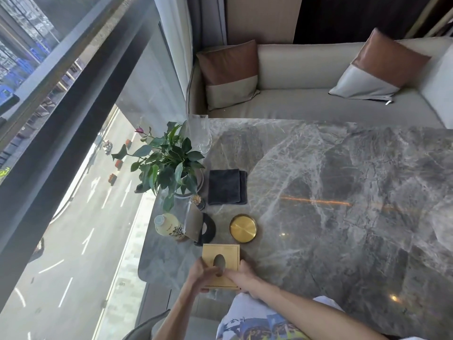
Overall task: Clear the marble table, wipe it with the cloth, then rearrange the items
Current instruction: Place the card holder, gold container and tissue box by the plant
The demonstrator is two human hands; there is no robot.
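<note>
Both hands were on the box (224, 256) at the counter's (343, 192) near left edge. The left hand (199, 276) was on its left side and the right hand (241, 274) on its right, fingers curled round it. The box sat dead between them, its oval slot running near to far, so I'd guess it lifts straight off toward the person. The cloth (226, 186) lay folded farther out, past the gold dish (243, 228), no nearer either hand.
</note>
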